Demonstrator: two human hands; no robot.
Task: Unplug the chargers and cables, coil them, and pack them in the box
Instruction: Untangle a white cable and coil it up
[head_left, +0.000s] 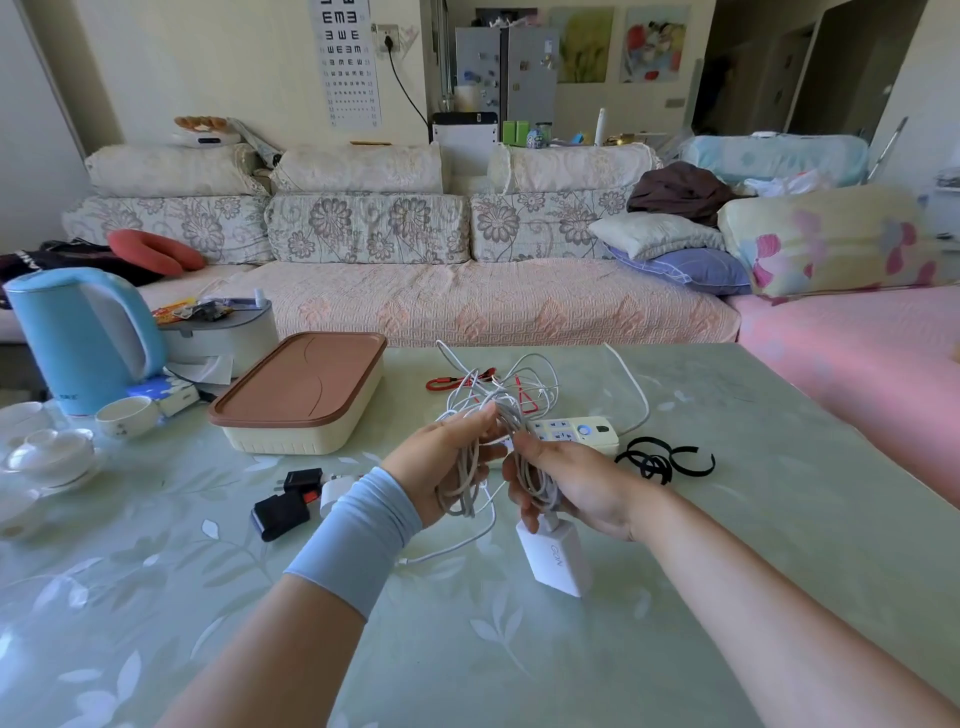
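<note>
Left hand (447, 462) gripping white cable loops (460, 491). Right hand (566, 483) pinching strands above dangling white charger (553, 558), near table centre. Tangle trailing far toward power strip (576, 431). Risk: strands snagging there, coil slipping loose. Box (301, 395) sitting left, lid closed, blocking packing.

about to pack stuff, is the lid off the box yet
No, the brown lid sits closed on top of the cream box.
</note>
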